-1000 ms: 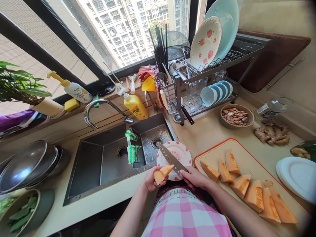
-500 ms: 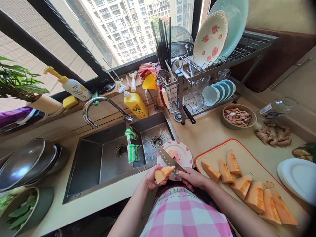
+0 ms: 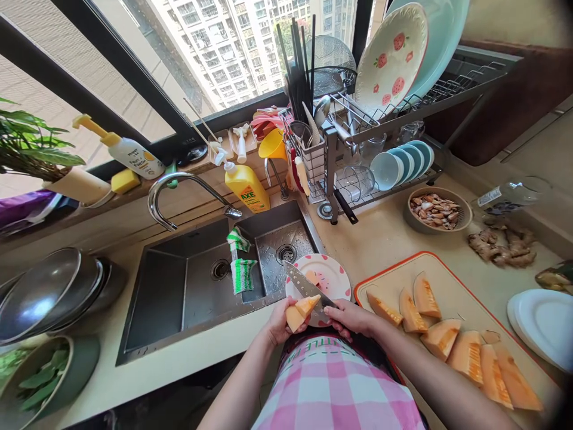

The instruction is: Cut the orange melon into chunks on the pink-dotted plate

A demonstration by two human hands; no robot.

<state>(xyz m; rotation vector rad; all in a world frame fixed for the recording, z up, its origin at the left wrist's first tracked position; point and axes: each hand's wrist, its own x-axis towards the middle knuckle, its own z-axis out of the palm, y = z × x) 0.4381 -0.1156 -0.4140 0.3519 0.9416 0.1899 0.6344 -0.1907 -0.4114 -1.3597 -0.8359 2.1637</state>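
The person's left hand (image 3: 281, 325) is cupping a pale orange wedge of cantaloupe (image 3: 298, 313), its fingers curling partly closed beneath the flesh. The right hand (image 3: 350, 318) is gripping a steel chef's knife with a dimpled blade (image 3: 305, 285) in a closed fist, hiding the handle. The blade is angling away from the right hand and passing close above the wedge, though whether its edge is touching the flesh is hard to tell. Just beyond the hands, a white plate with pink dots (image 3: 329, 270) is resting at the edge of a stainless steel sink (image 3: 156, 301). Right of the right hand, a white cutting board with an orange rim (image 3: 394, 267) is holding orange melon slices (image 3: 441, 338). For a clean, safe cut in mid-air, the left hand is ideally keeping its fingers clear of the edge while the knife is moving in short, controlled strokes.
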